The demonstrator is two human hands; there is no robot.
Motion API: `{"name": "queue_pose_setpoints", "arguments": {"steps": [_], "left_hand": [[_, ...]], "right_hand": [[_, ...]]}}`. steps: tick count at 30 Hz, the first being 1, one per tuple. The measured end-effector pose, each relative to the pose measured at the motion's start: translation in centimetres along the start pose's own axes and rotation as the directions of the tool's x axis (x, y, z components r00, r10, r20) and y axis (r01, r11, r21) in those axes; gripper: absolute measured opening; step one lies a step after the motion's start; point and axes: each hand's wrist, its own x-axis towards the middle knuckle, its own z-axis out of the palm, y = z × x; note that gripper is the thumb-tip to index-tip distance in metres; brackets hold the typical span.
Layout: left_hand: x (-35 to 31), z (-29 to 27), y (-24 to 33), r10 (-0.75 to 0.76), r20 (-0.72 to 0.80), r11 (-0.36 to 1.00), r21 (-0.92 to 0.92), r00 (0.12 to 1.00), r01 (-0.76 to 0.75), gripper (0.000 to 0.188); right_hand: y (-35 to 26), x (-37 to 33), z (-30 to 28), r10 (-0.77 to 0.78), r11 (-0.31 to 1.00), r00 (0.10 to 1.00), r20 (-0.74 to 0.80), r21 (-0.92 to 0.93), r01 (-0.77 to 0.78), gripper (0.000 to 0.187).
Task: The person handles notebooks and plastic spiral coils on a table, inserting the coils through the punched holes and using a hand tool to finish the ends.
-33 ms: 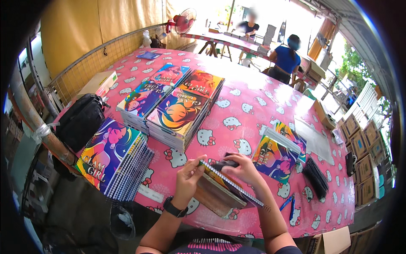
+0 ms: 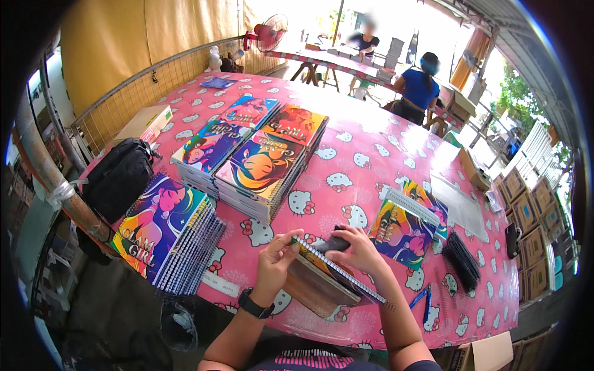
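My left hand (image 2: 278, 256) pinches the upper corner of a spiral notebook (image 2: 339, 270), which is tilted with its bound edge up. The white coil runs along that edge, and its loose end sticks out beside my right forearm. My right hand (image 2: 357, 248) is curled round a dark grey soft-looking object (image 2: 334, 243) beside the coil; its kind I cannot make out. Below the notebook lies a brown wooden block (image 2: 315, 290). To the right, more notebooks (image 2: 402, 235) lie on the pink patterned table cover (image 2: 340, 181).
Tall notebook stacks (image 2: 260, 164) stand ahead; another slanted stack (image 2: 167, 232) is at left by a black bag (image 2: 119, 176). At right lie black coils (image 2: 461, 261) and blue-handled pliers (image 2: 426, 303). Cardboard boxes (image 2: 532, 247) are piled beyond the right edge. Two people work at a far table (image 2: 334, 62).
The dark grey object and my right hand's fingers have shifted slightly against the coil. My left hand keeps its pinch on the notebook.
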Motion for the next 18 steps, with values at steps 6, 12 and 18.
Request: {"name": "queue_pose_setpoints", "arguments": {"steps": [6, 12, 18], "left_hand": [[-0.8, 2.6, 3.6, 0.152, 0.150, 0.979, 0.110, 0.977, -0.169, 0.021], [-2.2, 6.5, 5.6, 0.347, 0.331, 0.880, 0.208, 0.877, -0.427, 0.019], [-3.1, 6.3, 5.7, 0.374, 0.258, 0.867, 0.245, 0.891, -0.435, 0.021]], "right_hand": [[-6.6, -4.8, -7.5, -0.090, 0.905, 0.990, -0.112, 0.406, 0.128, 0.035], [-11.7, -7.9, -7.9, -0.099, 0.923, 0.917, -0.385, 0.308, 0.229, 0.022], [-12.4, -8.1, -7.2, -0.163, 0.945, 0.867, -0.471, 0.177, 0.274, 0.016]]}}
